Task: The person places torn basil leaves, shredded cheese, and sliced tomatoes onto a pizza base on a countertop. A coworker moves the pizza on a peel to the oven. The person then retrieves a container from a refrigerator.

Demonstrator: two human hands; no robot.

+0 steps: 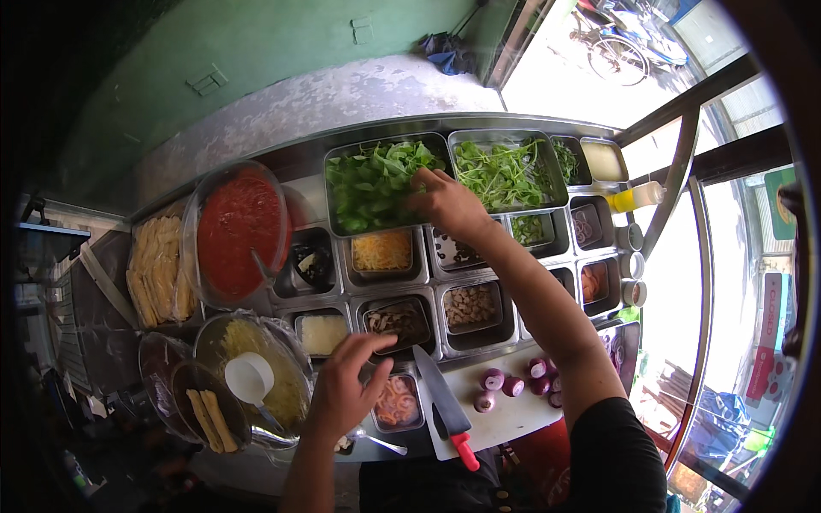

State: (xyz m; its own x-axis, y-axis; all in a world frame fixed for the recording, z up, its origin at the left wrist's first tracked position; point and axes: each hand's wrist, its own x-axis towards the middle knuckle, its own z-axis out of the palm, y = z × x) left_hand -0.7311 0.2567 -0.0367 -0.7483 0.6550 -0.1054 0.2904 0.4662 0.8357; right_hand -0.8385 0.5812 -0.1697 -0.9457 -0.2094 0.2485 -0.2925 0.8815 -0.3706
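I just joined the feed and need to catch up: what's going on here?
A person's right hand is down at the greens in the far tray; its fingertips are too blurred to show whether it grips any. The left hand looks empty, open near some pink pieces. A knife lies on the board, left of the onions.

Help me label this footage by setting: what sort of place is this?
Likely an eatery's food-preparation area: leafy greens sit in metal pans, a large tub holds red sauce, and a knife lies near purple onions on a white board.
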